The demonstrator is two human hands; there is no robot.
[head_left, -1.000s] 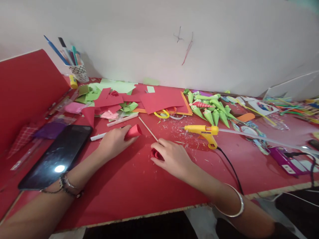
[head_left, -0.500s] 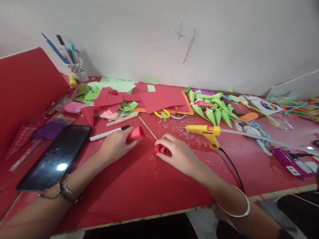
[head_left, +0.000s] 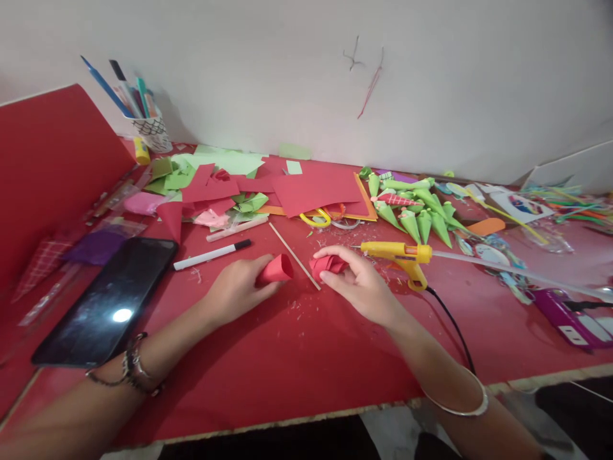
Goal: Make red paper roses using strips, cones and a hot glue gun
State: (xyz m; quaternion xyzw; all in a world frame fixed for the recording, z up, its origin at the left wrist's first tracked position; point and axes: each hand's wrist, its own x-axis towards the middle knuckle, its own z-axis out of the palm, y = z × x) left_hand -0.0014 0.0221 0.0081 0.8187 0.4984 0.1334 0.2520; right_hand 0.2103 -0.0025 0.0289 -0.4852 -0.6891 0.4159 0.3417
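Note:
My left hand (head_left: pixel 235 291) is closed round a red paper cone (head_left: pixel 275 269) whose open mouth points right, low over the red table (head_left: pixel 297 358). My right hand (head_left: pixel 357 284) holds a rolled red paper spiral (head_left: pixel 328 265) in its fingertips, lifted a little off the table. The two red pieces are a short gap apart. A thin wooden stick (head_left: pixel 293 254) lies on the table between them. A yellow glue gun (head_left: pixel 405 255) rests just right of my right hand, its black cord (head_left: pixel 450 329) running toward the table's front edge.
A black phone (head_left: pixel 108 300) lies at the left, with a white marker (head_left: pixel 211 254) beside it. Red and green paper scraps (head_left: pixel 230 185), yellow scissors (head_left: pixel 316 219) and green paper cones (head_left: pixel 416 211) lie further back. A pen cup (head_left: pixel 151 131) stands by the wall. A purple power strip (head_left: pixel 569 316) sits at right.
My right hand picked the red spiral up from the table and carried it up and to the right. My left hand with the cone shifted slightly right.

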